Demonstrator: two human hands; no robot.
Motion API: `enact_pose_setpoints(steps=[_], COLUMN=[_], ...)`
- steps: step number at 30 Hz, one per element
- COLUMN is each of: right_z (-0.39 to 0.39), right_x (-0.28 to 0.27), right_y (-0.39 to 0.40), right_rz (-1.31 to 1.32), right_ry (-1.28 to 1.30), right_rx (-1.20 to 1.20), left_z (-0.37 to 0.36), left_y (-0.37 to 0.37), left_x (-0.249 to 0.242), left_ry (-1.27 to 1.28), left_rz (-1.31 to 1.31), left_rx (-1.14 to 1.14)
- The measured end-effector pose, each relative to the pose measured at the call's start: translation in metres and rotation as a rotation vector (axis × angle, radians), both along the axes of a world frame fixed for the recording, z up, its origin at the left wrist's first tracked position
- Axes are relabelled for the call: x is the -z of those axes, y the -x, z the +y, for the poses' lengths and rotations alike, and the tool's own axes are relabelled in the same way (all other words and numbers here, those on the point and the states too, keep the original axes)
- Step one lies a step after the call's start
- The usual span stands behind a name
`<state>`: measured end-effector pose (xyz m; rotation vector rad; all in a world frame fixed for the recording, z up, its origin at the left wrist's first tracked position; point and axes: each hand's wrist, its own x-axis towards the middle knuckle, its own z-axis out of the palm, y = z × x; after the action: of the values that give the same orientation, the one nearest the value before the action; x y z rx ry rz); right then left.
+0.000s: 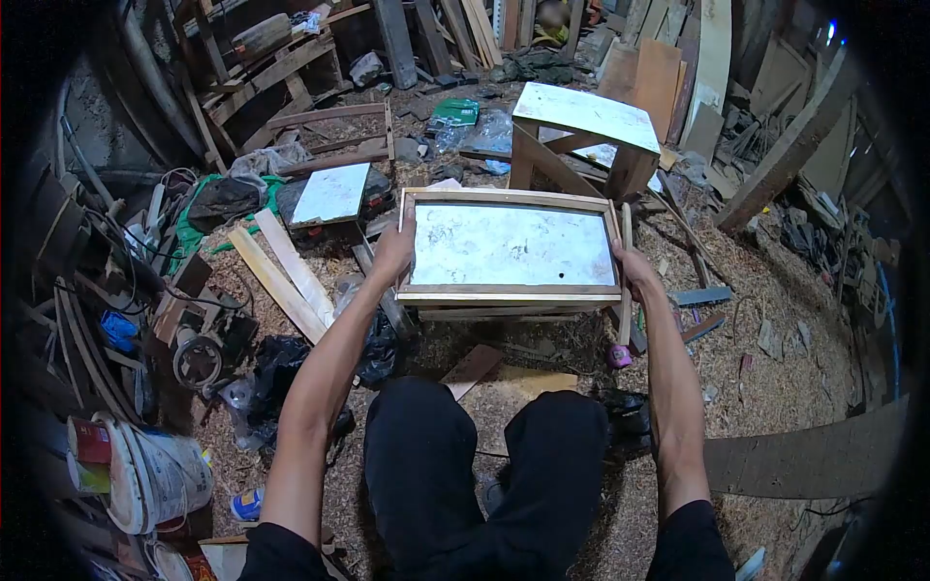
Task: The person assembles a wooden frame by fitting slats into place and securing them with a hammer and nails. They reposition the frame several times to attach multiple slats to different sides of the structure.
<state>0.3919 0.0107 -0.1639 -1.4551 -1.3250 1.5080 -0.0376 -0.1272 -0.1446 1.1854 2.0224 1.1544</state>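
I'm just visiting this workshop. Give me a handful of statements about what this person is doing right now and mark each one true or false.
1. Both hands grip the wooden framed panel, left hand on its left edge and right hand on its right edge. True.
2. The panel's inner surface is bright red. False: it is whitish and mottled.
3. Sawdust covers the floor. True.
4. The white bucket stands on the person's right. False: it is at lower left.
5. The person wears black trousers. True.

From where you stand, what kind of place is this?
Probably a woodworking shop: sawdust covers the floor, planks lie about, and both hands, left and right, grip a wooden frame.
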Motion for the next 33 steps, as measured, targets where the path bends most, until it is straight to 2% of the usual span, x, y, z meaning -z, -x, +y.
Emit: enact_pose_setpoints(steps=[3, 4, 5, 7, 9, 10, 11, 12, 13, 15, 17, 19, 20, 21, 23, 24, 25, 27, 28, 30, 31, 33], right_z=[-0.009, -0.034, -0.019, -0.003, -0.005, -0.006, -0.012, -0.047, -0.046, -0.043, -0.04, -0.047, -0.05, -0.044, -0.045, -0.045, -0.044, -0.031, -0.033, -0.039, -0.043, -0.049], right_x=[-0.004, -0.033, -0.02, -0.006, -0.004, -0.005, -0.003, -0.037, -0.029, -0.017, -0.01, -0.011, -0.011, -0.008, -0.002, -0.004, 0.001, 0.023, 0.025, 0.026, 0.02, 0.014], right_y=[0.009, 0.019, 0.013, 0.009, -0.001, -0.005, -0.012, -0.001, -0.007, -0.014, -0.016, -0.016, -0.012, -0.012, -0.008, -0.006, -0.01, -0.021, -0.02, -0.022, -0.02, -0.017], right_rz=[-0.08, -0.19, -0.334, -0.393, -0.385, -0.301, -0.22, -0.141, -0.144, -0.201, -0.156, -0.229, -0.253, -0.309, -0.216, -0.255, -0.297, -0.294, -0.29, -0.094, -0.093, -0.045], right_ry=[-0.119, -0.166, -0.239, -0.261, -0.217, -0.157, -0.089, -0.041, -0.034, -0.162, -0.179, -0.226, -0.304, -0.225, -0.3, -0.34, -0.375, -0.447, -0.452, -0.405, -0.401, -0.328], right_rx=[0.092, 0.129, 0.117, 0.099, 0.061, 0.016, -0.026, -0.005, 0.004, -0.074, -0.063, -0.076, -0.019, -0.02, 0.042, 0.028, 0.014, -0.014, -0.022, 0.033, 0.03, 0.037], left_z=[-0.003, -0.003, -0.002, -0.002, -0.011, -0.01, -0.008, -0.003, 0.001, 0.006, 0.01, 0.008, 0.007, 0.006, 0.009, 0.003, 0.002, 0.029, 0.022, 0.005, 0.0, -0.007], left_y=[-0.002, -0.003, -0.004, -0.01, -0.014, -0.016, -0.018, -0.015, -0.013, -0.008, -0.004, -0.009, -0.011, -0.008, -0.003, -0.004, -0.003, 0.036, 0.034, 0.018, 0.014, 0.015], left_x=[-0.004, -0.005, -0.006, -0.019, -0.029, -0.032, -0.033, -0.033, -0.033, -0.028, -0.016, -0.021, -0.024, -0.019, -0.018, -0.021, -0.02, 0.023, 0.013, -0.003, -0.005, -0.004], left_ry=[-0.006, -0.032, -0.065, -0.048, -0.036, -0.081, -0.081, -0.005, 0.071, -0.003, -0.064, -0.047, -0.04, -0.025, -0.004, -0.056, -0.117, -0.084, -0.092, -0.025, 0.014, 0.034], left_rz=[0.068, 0.128, 0.185, 0.223, 0.284, 0.386, 0.382, 0.424, 0.468, 0.436, 0.397, 0.383, 0.366, 0.372, 0.459, 0.377, 0.182, -0.652, -0.65, -0.853, -0.952, -1.035], left_rx=[0.008, 0.012, 0.011, -0.039, -0.001, -0.05, -0.039, 0.006, 0.048, 0.034, 0.012, 0.022, 0.017, 0.005, -0.009, 0.021, -0.001, -0.096, -0.103, 0.068, 0.156, 0.139])
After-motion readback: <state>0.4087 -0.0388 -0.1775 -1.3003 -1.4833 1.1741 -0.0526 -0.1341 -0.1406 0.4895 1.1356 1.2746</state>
